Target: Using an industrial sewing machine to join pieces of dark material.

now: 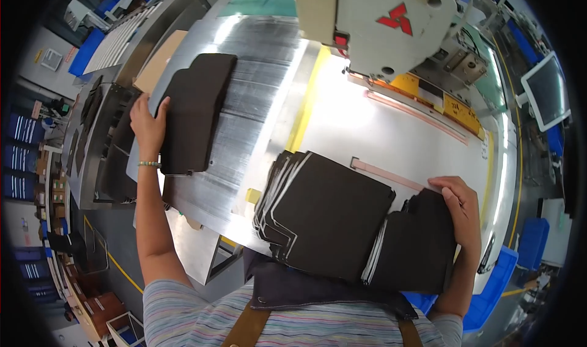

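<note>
My left hand (148, 124) is at the left side of a stack of dark brown flat cut panels (199, 111) on the metal table. Its fingers are spread, and the thumb reaches the stack's edge. At the front right, my right hand (463, 209) curls round the upper right corner of a smaller stack of dark panels (413, 246), with the thumb over its edge. Between them lies a larger fanned pile of dark panels (336, 215) with pale edges, close against my body. The undersides of the stacks are hidden.
A large white press machine (391, 29) overhangs the white work plate (367, 127), which carries pinkish strips (391, 174). Yellow tape (307, 102) runs beside the metal table (263, 72). A brown board (158, 66) lies at the far left. Blue bins (492, 295) stand low at right.
</note>
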A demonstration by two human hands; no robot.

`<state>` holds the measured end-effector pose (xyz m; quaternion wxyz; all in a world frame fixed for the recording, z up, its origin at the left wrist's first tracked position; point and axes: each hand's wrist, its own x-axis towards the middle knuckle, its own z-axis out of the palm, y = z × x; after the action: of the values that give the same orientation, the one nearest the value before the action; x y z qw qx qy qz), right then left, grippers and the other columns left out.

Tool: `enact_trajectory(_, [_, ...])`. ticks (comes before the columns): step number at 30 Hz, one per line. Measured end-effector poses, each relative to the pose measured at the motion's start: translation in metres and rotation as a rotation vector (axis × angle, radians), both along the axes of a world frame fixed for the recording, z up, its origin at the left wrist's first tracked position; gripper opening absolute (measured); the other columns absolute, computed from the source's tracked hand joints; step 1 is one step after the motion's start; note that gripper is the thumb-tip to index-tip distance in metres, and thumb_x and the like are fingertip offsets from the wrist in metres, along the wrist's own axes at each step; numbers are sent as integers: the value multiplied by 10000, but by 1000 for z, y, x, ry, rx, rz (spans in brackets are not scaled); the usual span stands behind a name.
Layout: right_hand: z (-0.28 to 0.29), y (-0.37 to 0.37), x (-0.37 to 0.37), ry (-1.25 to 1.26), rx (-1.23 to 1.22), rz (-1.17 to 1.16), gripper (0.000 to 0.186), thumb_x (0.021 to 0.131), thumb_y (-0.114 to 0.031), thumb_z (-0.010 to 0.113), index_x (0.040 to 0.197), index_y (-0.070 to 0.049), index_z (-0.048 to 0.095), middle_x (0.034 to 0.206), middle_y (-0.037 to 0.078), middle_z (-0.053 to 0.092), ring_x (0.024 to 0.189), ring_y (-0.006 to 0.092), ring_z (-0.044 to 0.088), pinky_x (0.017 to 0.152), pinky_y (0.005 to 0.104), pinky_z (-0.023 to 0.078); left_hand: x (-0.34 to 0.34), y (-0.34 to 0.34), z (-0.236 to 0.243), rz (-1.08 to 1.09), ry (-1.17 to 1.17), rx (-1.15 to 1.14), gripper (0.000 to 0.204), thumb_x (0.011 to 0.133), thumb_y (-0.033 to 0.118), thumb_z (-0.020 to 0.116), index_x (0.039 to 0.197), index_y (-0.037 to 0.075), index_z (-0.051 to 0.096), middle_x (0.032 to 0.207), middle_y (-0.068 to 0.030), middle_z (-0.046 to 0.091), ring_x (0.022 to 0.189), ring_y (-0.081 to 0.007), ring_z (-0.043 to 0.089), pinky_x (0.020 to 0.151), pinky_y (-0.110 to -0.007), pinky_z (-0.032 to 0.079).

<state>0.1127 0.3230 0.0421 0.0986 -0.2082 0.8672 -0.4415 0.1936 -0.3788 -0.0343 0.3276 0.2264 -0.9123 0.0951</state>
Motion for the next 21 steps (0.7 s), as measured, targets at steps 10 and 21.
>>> enact_trajectory(10, [-8, 2, -9, 116, -30, 21, 199, 1031, -146, 700, 1129, 13, 766, 1120, 159, 770, 1034, 318, 733, 915, 367, 566, 1, 31, -5, -458, -411, 176, 578, 1143, 375, 498, 1689, 196, 433, 1781, -73, 344, 1629, -395, 277, 1341, -507, 187])
enact_trajectory(21, [-2, 6, 4, 358, 10, 134, 235, 887, -34, 822, 1116, 2, 787, 1212, 132, 781, 1114, 296, 737, 969, 390, 587, -30, 264, 102, -974, -483, 279, 608, 999, 358, 730, 1539, 103, 617, 1675, -136, 501, 1595, -378, 392, 1292, -533, 307])
